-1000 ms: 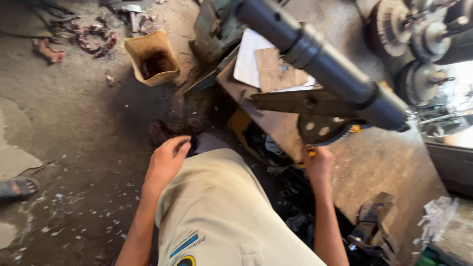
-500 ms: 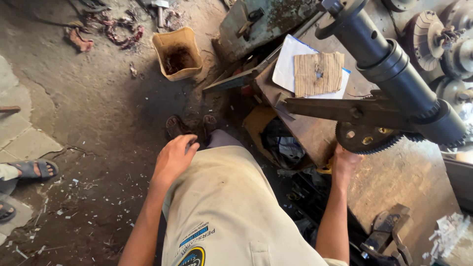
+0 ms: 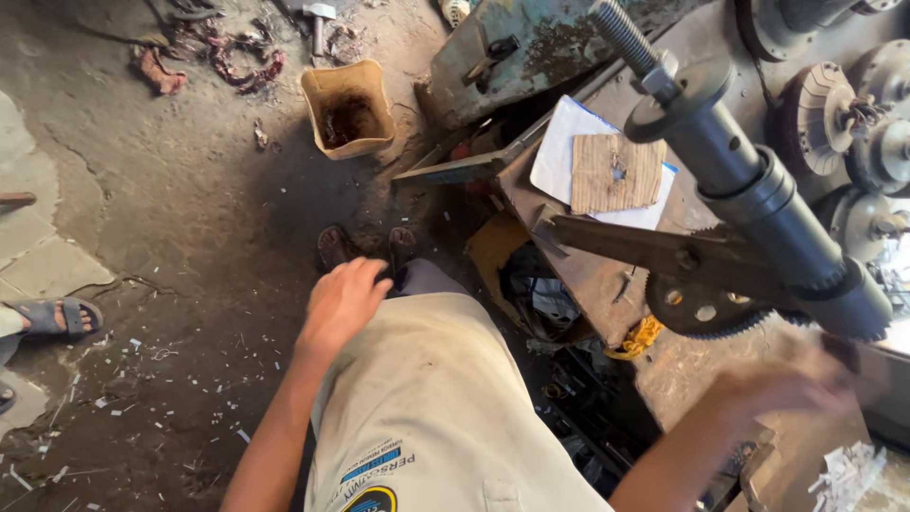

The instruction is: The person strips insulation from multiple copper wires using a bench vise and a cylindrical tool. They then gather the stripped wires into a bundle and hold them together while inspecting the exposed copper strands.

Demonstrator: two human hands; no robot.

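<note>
A person is standing over a workshop floor, seen from above, their beige shirt filling the bottom of the view. The left hand is resting against the front of the shirt at the waist, fingers loosely curled and slightly spread, holding nothing; it is sitting where it was a moment ago.

The right hand is what is changing. Half a second ago it was reaching up under the large toothed gear at the edge of the counter. Now it is pulling away to the right, well apart from the gear, crossing the worn metal surface below the machine. It is smeared with motion blur, so whether its fingers are spread, closed or carrying anything cannot be told. Judging by this, the contact with the gear is over and the hand is heading for something further right.

The gear is hanging beneath a flat steel bar, which is fixed across a thick dark shaft running diagonally, with a threaded rod at its upper end. A yellow rag or cord is lying just below the gear.

Further off, a scrap of cardboard is lying on white paper on the counter. On the dirt floor beyond, a tan open container is standing upright. A sandalled foot belonging to someone else is showing at the left edge.
</note>
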